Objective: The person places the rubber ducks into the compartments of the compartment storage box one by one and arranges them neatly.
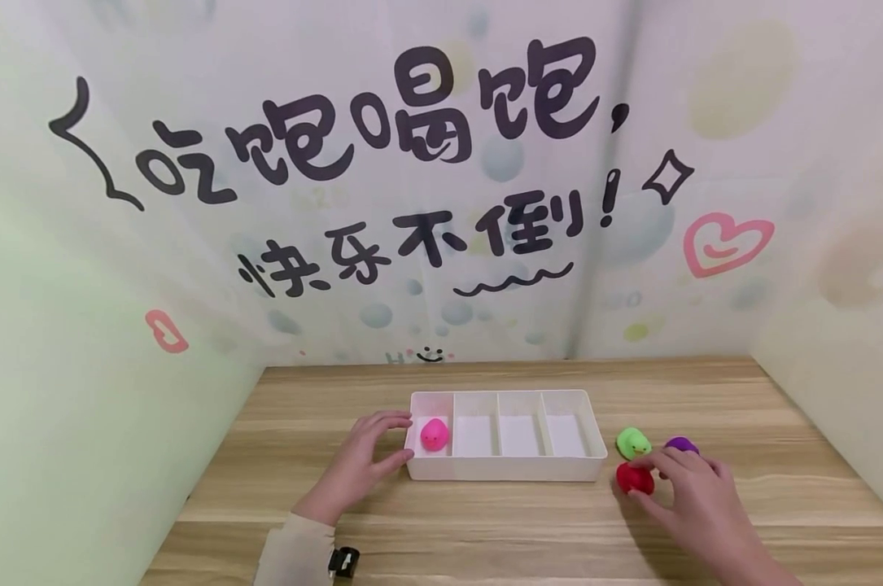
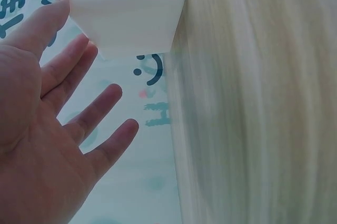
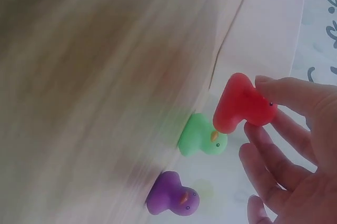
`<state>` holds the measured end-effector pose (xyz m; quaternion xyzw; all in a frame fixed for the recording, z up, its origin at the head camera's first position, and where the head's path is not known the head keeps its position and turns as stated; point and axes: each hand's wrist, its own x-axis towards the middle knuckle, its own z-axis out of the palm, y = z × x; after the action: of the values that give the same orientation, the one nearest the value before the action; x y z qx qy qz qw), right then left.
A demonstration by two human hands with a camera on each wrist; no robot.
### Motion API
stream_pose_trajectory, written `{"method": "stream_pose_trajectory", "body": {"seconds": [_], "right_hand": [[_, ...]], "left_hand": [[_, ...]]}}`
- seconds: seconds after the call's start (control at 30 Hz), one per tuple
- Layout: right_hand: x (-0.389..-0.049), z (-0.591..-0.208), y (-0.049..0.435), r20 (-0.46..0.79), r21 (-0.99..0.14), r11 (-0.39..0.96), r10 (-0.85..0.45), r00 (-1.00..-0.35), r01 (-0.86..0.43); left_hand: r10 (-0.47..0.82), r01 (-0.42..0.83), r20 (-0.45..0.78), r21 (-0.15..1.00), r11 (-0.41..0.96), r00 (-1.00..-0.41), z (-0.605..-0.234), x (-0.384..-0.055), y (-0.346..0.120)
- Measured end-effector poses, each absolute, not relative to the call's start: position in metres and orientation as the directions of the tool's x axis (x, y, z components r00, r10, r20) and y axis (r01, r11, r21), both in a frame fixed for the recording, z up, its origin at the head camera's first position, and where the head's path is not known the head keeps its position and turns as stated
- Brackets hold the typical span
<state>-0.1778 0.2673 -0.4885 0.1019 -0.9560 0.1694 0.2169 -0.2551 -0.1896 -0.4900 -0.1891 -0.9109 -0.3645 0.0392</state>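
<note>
Between thumb and fingertips, my right hand [image 1: 697, 496] pinches a small red toy duck [image 1: 635, 478] just right of the box. In the right wrist view the red duck shows a gap between it and the tabletop. My left hand [image 1: 356, 468] is at the left end of the white four-compartment box [image 1: 507, 470], thumb and fingertips at its edge, fingers spread and fairly straight in the left wrist view. A pink toy duck [image 1: 434, 435] sits in the leftmost compartment. Close beyond the right hand are a green duck [image 3: 200, 135] and a purple duck [image 3: 171, 195], the purple one partly hidden in the head view.
The wooden tabletop [image 1: 485, 537] extends around the box. Behind it hangs a pale printed backdrop [image 1: 441, 325] with dark lettering, and pale side walls stand left and right. A black clip-like piece [image 1: 344, 561] sits at the left sleeve's cuff.
</note>
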Motion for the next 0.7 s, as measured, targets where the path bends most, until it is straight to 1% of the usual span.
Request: {"method": "stream_pose_trajectory", "body": {"seconds": [0.13, 0.4, 0.7], "right_hand": [[-0.179, -0.486, 0.267, 0.492, -0.292, 0.913, -0.110, -0.863, -0.283], [-0.181, -0.480, 0.267, 0.551, -0.275, 0.908, -0.121, -0.826, -0.316], [-0.183, -0.473, 0.266, 0.623, -0.261, 0.895, -0.129, -0.771, -0.361]], "left_hand": [[0.316, 0.375, 0.213, 0.649, 0.661, -0.925, -0.488, -0.254, -0.189], [0.313, 0.391, 0.237, 0.632, 0.669, -0.920, -0.490, -0.255, -0.188], [0.315, 0.380, 0.221, 0.647, 0.661, -0.923, -0.491, -0.255, -0.190]]}}
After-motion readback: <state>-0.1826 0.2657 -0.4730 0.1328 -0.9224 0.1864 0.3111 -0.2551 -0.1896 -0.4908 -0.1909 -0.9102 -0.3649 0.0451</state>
